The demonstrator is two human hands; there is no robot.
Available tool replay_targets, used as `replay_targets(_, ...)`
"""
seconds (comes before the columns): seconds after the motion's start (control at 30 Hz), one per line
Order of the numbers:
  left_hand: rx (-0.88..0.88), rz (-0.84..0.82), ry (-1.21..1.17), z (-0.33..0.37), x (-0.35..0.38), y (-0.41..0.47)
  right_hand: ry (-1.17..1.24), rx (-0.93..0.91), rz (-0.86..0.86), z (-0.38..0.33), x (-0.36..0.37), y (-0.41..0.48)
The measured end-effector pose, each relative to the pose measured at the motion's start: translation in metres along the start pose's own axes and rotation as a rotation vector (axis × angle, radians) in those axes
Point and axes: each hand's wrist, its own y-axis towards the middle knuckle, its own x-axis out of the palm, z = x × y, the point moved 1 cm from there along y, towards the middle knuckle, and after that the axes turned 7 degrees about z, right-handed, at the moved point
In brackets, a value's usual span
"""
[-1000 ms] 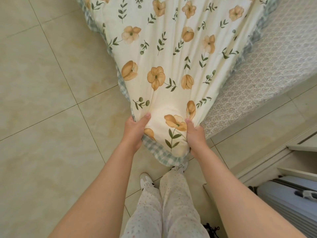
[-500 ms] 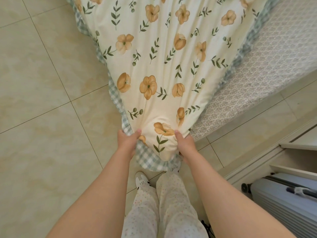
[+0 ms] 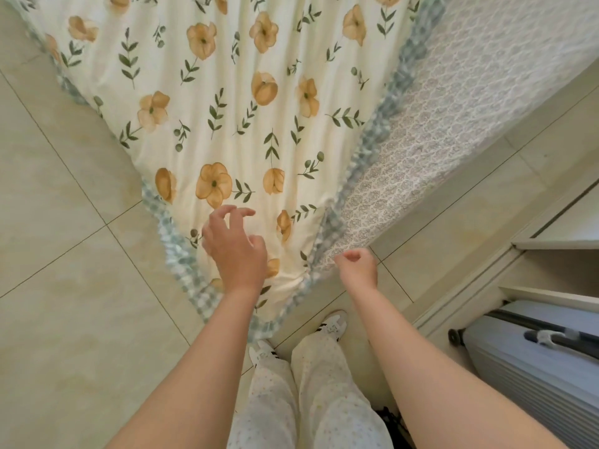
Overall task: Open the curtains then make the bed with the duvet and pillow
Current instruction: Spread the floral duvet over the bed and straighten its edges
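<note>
Left grip [image 3: 235,251]: fingers are spread and loosely bent over the duvet, nothing is held. Can't tell if the cloth is actually touched, tbh.
Right grip [image 3: 358,265]: fingers are curled into a small fist, and nothing is held in it either.
Duvet [image 3: 227,124]: cream with orange flowers and a green checked border. It's spread out ahead of both grips, and the corner is draped off the bed right under the left grip. The border is seen just left of the right grip, apart from it.
Bed [image 3: 453,108]: grey patterned mattress, seen ahead and to the right of the right grip.
Floor [image 3: 64,286]: beige tiles, seen left of the left grip.
Suitcase [image 3: 534,361]: pale blue, parked well off to the right of the right grip.
</note>
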Motion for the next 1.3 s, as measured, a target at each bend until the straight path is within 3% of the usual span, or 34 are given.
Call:
replay_targets(0.1, 0.122, -0.162, -0.075, 0.04, 0.021, 0.003, 0.028, -0.005, -0.043, -0.013, -0.029, 0.019)
replay_targets(0.23, 0.129, -0.31, -0.124, 0.092, 0.049, 0.008, -0.005, -0.044, -0.133, -0.036, -0.077, 0.056)
replay_targets(0.43, 0.23, -0.369, -0.096, 0.151, 0.088, 0.024, -0.057, -0.123, -0.143, -0.083, -0.139, 0.117)
replay_targets(0.7, 0.213, -0.369, 0.023, 0.216, 0.148, 0.062, -0.105, -0.225, -0.145, -0.186, -0.199, 0.202)
replay_targets(1.13, 0.068, -0.471, 0.212, 0.264, 0.242, 0.17, -0.04, -0.084, -0.227, -0.313, -0.156, 0.313)
replay_targets(1.3, 0.052, -0.413, 0.197, 0.279, 0.278, 0.209, 0.052, -0.084, -0.309, -0.368, -0.124, 0.359)
